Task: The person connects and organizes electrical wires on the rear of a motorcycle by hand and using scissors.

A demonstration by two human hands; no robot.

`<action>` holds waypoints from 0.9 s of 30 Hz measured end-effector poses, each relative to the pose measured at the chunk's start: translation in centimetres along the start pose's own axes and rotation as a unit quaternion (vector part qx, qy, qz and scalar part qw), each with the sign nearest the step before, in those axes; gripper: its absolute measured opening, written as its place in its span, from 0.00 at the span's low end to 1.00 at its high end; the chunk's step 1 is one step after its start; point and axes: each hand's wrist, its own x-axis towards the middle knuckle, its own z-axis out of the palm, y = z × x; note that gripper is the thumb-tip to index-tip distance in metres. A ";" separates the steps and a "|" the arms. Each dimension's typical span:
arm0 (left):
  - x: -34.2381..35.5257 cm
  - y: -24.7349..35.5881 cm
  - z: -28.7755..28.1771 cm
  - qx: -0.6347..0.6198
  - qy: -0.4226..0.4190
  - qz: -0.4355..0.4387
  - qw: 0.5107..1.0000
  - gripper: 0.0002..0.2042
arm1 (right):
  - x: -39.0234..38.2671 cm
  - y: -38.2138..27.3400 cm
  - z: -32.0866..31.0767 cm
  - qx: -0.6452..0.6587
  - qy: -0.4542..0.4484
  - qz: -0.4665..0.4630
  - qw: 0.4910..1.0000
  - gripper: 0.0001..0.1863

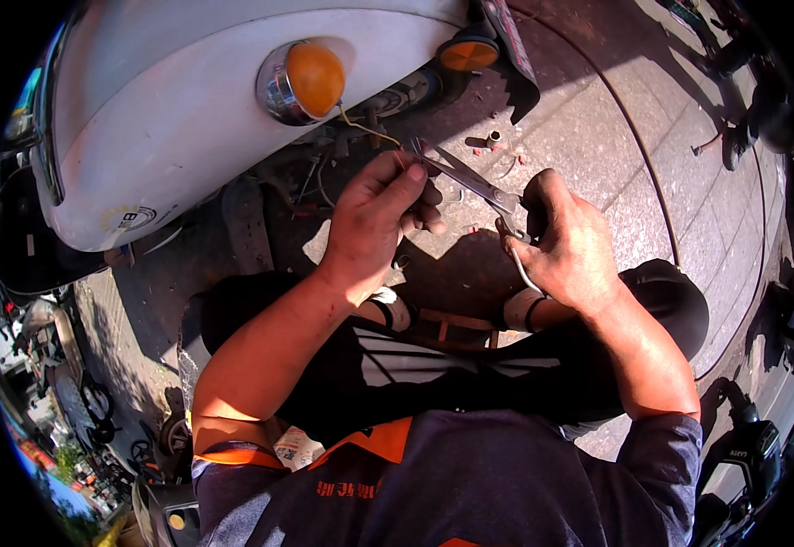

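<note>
Wire (369,130) and scissors (475,181) are held near lettered bodywork (187,118).

The left hand (374,211) pinches an orange lamp (315,80) wire (369,129); the right hand (575,239) holds 1 pair of scissors (504,199).

Harsh sun where I stand, hard-edged shadows across the paving (698,210); forearms (264,365) glow hot orange, near clipping. Trousers (670,305) sink to near-black. Chrome lamp housing (278,87) glints; scissors (477,184) read fairly sharp. Fisheye bends straight edges near the black rim; far-left background (73,392) soft.
</note>
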 end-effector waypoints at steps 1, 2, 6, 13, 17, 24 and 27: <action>0.0 0.0 -0.1 0.002 -0.002 0.000 1.000 0.18 | 0.0 0.0 0.0 0.002 0.001 0.001 1.000 0.28; 0.0 0.0 -0.1 0.004 -0.005 0.000 1.000 0.17 | 0.1 0.1 0.0 0.004 0.004 -0.001 1.000 0.28; 0.0 0.0 -0.3 0.006 -0.017 0.008 1.000 0.15 | 0.1 -0.1 0.0 -0.003 -0.004 0.002 1.000 0.28; -0.1 -0.4 -0.3 0.036 -0.025 0.017 0.999 0.09 | 0.0 -0.4 -0.3 -0.011 -0.049 0.029 0.998 0.26; -0.1 -0.2 -0.2 0.015 -0.013 0.004 1.000 0.10 | -0.1 -0.5 -0.1 0.009 -0.050 0.035 0.998 0.24; -0.1 0.0 0.4 -0.049 -0.017 -0.020 0.998 0.10 | -0.2 -1.0 0.1 0.032 -0.064 0.040 0.997 0.24; -0.1 -0.1 0.5 -0.049 -0.010 -0.015 0.999 0.09 | -0.1 -0.9 0.1 0.042 -0.065 0.038 0.996 0.25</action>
